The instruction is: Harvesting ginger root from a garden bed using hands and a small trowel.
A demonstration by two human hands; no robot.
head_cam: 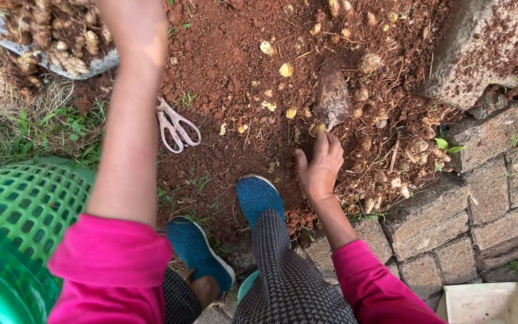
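Red soil; right hand touches a pale, dirt-crusted root piece.

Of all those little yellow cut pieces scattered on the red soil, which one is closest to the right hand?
The yellowish piece right at the fingertips of the right hand, beside the dark stone. The other pieces lie farther up the soil, away from the fingers.

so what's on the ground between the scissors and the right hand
In the head view, only bare red soil with small root scraps lies between the scissors and the right hand.
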